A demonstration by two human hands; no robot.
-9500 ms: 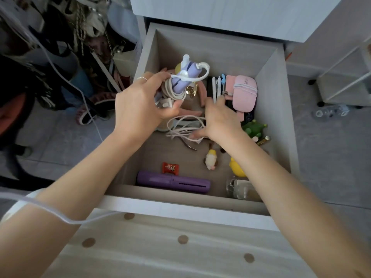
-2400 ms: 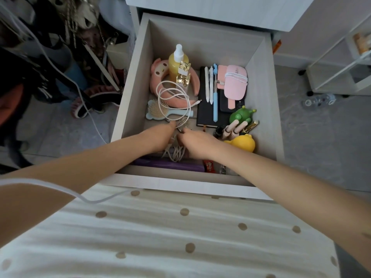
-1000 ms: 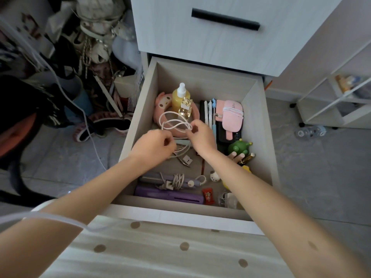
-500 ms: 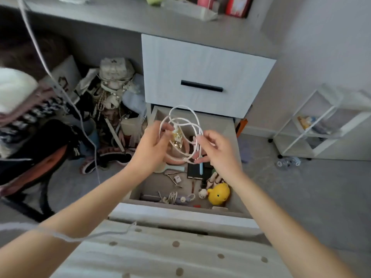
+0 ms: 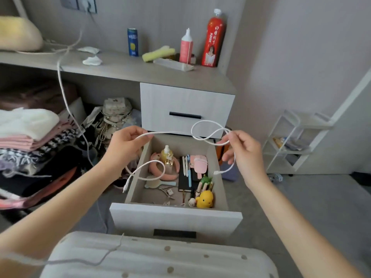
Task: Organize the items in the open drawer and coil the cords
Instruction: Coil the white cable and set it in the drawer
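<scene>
White cord (image 5: 174, 133) ran between two raised hands, above the open drawer (image 5: 174, 217). The left hand (image 5: 124, 146), at 9 o'clock of the drawer's far end, pinched the cord between thumb and curled fingers. The right hand (image 5: 244, 151), at 3 o'clock, pinched it between thumb and forefinger, with the other fingers loosely bent. Between the hands the cord formed one loose loop near the right hand. From the left hand one end curled down in a loop over the drawer's left wall, and its plug hung outside that wall. From the right hand the other end hung down, with its plug over the drawer's right wall.

Inside the drawer, a yellow bottle (image 5: 166, 155) stood within a pink headband (image 5: 172, 176) at 11 o'clock. A hairbrush (image 5: 154, 183) lay just toward 6 o'clock of the headband. A black notebook (image 5: 183, 183) with pens (image 5: 188, 173) on it lay at the centre, and a pink pouch (image 5: 198, 164) lay at 1 o'clock. A green toy (image 5: 206, 179) and a yellow duck (image 5: 204, 199) sat along the right wall toward 5 o'clock.

At 12 o'clock of the open drawer was a closed drawer (image 5: 186, 101). On the shelf above it stood a red bottle (image 5: 213, 41). Folded clothes (image 5: 26, 133) were stacked at 9 o'clock.
</scene>
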